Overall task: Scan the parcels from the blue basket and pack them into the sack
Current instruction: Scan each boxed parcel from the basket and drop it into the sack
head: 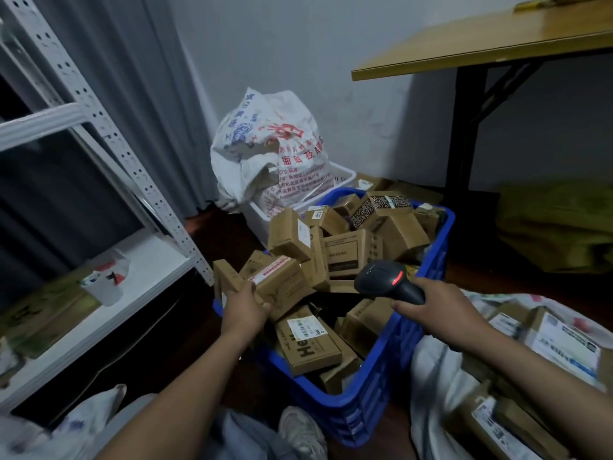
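**So, parcel scanning: early days by the look of it**

Basically the blue basket point(374, 386) is heaped with brown cardboard parcels, stacked above the rim at the far end, so I'd say most of the job is left to do.

The left hand point(247, 307) grips a taped box point(282, 287) with a red-and-white strip, fingers curled over its near edge, at the near-left corner of the basket. The right hand point(434, 310) is wrapped round the handle of a black scanner point(388, 280). Its red light glows and its head hangs over the middle of the pile, near the box. Looks like this one is up for scanning and hasn't gone anywhere yet.

The white sack point(434, 376) lies just to the right, against the basket wall. Its mouth gapes and several labelled parcels point(560, 340) show inside, so a batch looks already packed.

Stuff I can't make out:
- whether the taped box is lifted or resting on the heap
- whether its barcode faces the scanner, and every label is too blurry to read
- how full the sack is, since the frame cuts it off at the right and bottom
- how deep the pile in the basket goes
- what's in the printed bag point(265, 154) sitting in a white tub at the back, as its top is bunched up
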